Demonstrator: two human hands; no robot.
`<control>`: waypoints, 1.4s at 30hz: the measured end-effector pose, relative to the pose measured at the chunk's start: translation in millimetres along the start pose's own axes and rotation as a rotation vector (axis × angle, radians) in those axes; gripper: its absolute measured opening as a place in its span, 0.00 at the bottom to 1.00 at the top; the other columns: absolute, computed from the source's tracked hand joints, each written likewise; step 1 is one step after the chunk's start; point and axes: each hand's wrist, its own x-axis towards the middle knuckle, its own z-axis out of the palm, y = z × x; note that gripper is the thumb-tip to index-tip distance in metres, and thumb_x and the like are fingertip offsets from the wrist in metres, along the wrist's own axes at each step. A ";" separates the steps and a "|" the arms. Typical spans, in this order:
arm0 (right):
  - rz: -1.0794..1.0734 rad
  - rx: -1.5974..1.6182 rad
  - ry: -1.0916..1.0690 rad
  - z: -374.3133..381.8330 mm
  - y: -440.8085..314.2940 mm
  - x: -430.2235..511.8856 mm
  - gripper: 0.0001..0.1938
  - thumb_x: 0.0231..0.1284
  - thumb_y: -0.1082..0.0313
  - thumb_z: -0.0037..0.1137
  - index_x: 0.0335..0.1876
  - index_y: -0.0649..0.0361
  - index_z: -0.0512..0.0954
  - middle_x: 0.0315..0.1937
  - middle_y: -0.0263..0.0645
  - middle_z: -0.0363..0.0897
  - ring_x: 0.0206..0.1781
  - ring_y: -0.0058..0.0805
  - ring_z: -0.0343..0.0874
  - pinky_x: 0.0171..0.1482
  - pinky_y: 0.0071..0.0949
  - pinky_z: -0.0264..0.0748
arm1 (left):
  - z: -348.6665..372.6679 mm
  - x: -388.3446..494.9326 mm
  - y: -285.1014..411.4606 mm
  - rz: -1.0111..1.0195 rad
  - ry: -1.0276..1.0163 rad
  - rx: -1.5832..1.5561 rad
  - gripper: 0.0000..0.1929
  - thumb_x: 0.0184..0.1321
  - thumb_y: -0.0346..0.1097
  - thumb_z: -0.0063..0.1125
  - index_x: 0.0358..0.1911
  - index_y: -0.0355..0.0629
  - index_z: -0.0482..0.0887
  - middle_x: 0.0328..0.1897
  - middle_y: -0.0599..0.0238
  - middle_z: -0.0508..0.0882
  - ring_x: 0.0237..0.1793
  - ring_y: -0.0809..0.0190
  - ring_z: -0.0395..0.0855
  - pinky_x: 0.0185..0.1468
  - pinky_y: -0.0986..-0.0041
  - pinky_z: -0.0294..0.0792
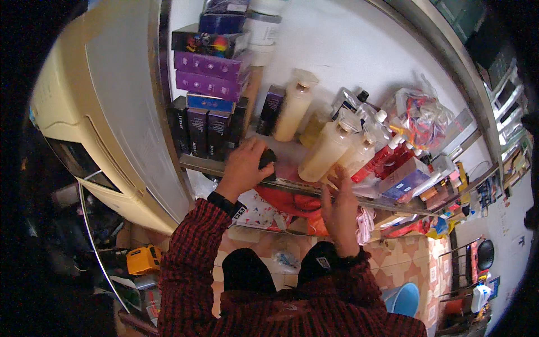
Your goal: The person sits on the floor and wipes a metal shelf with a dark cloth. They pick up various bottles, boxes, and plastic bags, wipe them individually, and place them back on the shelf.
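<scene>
My left hand [246, 166] is at the front edge of the shelf, its fingers and thumb around a small black object [268, 159] that the hand partly hides. Right beside it stands a row of dark boxes [198, 132] with a thin blue box [210, 103] on top. My right hand [340, 206] is raised in front of the shelf edge with fingers apart and seems to hold nothing. Its fingertips come close to a cream pump bottle [324, 153] and a smaller one [358, 156] beside it. Another pump bottle [294, 107] stands farther back, next to a dark upright box [270, 110].
Purple boxes [206, 73] and white tubs [263, 31] are stacked at left. Red bottles [385, 158], a purple-white box [404, 179] and a stuffed plastic bag [419, 116] crowd the right. Below are bags [286, 200] and a blue bucket [404, 299]. A beige appliance [80, 126] flanks the shelf.
</scene>
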 end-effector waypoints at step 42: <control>0.004 -0.273 0.303 -9.2 92.1 38.7 0.40 0.50 0.54 0.78 0.66 0.62 0.68 0.50 0.53 0.84 0.47 0.52 0.87 0.46 0.46 0.82 | 6.9 6.8 12.5 0.021 -0.079 0.202 0.32 0.56 0.42 0.68 0.69 0.60 0.76 0.52 0.50 0.77 0.50 0.44 0.82 0.51 0.55 0.78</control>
